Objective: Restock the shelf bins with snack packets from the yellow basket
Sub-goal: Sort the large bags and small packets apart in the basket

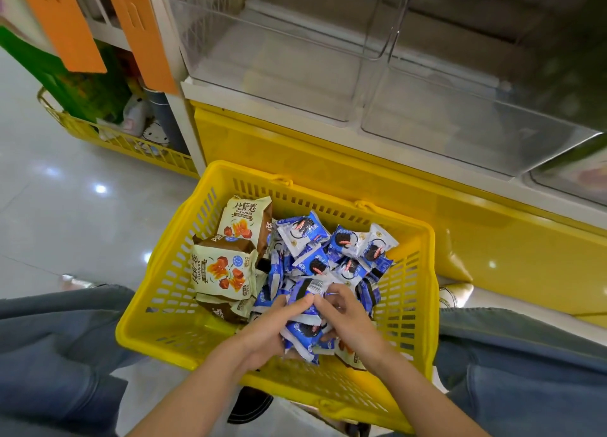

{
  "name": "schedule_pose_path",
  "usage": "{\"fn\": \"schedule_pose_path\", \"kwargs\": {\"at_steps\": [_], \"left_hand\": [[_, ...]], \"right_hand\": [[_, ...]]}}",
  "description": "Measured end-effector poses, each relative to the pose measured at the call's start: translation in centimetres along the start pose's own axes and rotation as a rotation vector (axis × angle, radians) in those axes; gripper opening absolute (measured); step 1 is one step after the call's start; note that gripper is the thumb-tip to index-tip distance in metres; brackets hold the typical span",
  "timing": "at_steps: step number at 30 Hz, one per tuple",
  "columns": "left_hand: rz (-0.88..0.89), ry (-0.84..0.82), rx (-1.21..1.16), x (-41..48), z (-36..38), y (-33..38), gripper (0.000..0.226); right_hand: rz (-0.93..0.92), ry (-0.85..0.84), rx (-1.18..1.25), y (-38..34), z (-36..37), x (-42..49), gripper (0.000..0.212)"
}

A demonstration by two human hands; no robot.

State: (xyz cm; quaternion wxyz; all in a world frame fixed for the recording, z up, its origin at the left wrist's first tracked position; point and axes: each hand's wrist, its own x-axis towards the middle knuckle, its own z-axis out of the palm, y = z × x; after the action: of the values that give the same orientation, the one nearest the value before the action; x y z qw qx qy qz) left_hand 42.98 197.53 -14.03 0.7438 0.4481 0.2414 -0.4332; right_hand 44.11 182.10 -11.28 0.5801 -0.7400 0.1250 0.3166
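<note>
The blue-and-white snack packets (315,262), small sealed pouches printed with a dark round sandwich biscuit, lay heaped in the right half of the yellow plastic basket (170,292), whose walls were slotted. Both hands were down in the near end of that heap. The left hand (266,331) had its fingers curled round a bunch of the packets from the left, and the right hand (348,321) gripped the same bunch from the right, so that the fingertips of the two nearly met over one packet on top (how many packets each held could not be told). Beside the heap, in the left half of the basket, were several larger cream-and-brown packets (223,265) with orange and red pictures on their fronts, lying one over another.

The basket sat on the floor between the person's two knees in blue denim (49,338), its far wall close to the yellow base panel (328,154) of the shelf unit. Above that panel stood two clear plastic shelf bins (279,58) side by side, the right one (476,114) just beside the left. To the left of the unit, a second yellow basket (131,144) with green and white goods rested on the glossy pale floor (65,206), and two orange tags (62,19) hung above it.
</note>
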Motion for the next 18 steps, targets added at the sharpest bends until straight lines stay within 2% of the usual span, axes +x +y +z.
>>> {"fn": "schedule_pose_path", "kwargs": {"at_steps": [4, 7, 10, 13, 15, 17, 18], "left_hand": [[0.061, -0.052, 0.072, -0.9, -0.3, 0.9, 0.057], [0.108, -0.042, 0.099, -1.2, -0.7, 1.1, 0.049], [0.171, -0.009, 0.053, -1.4, -0.8, 1.3, 0.045], [0.241, 0.069, 0.035, -1.8, -1.0, 2.1, 0.052], [0.277, 0.109, 0.020, -2.2, -1.3, 2.6, 0.056], [0.309, 0.142, 0.001, -2.7, -1.7, 3.2, 0.059], [0.321, 0.157, 0.004, -2.9, -1.8, 3.5, 0.061]], "right_hand": [[-0.121, 0.038, -0.002, 0.0, 0.5, -0.4, 0.021], [-0.191, 0.061, -0.100, 0.0, 0.9, -0.1, 0.029], [-0.206, 0.039, -0.012, -0.3, 1.0, 0.4, 0.031], [-0.200, 0.135, 0.051, 0.7, 0.1, 1.4, 0.030], [-0.167, 0.165, -0.028, 2.6, -0.6, 2.2, 0.016], [-0.062, 0.043, -0.240, 4.8, -0.9, 2.9, 0.010], [0.001, -0.050, -0.355, 6.1, -0.7, 3.3, 0.014]]}}
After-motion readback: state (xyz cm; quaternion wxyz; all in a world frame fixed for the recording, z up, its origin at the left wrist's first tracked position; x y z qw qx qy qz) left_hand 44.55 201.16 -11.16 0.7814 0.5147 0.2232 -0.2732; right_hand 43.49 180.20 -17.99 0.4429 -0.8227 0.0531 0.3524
